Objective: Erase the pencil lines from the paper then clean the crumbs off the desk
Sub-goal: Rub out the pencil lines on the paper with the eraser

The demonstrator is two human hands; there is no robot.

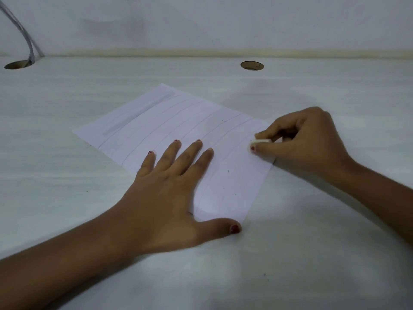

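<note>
Pencil-lined paper [169, 121] flat on desk [55, 175]

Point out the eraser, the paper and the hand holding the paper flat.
eraser [262, 141]: head view, on its visible white side.
paper [178, 121]: head view, on the bare lined area beyond the fingers.
left hand [166, 186]: head view, on the back of the hand.

White paper [178, 121] — faint grey pencil lines [201, 124] — on a white desk [312, 253].

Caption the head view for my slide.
Left hand presses the paper flat; right hand pinches a white eraser at its edge.
</note>
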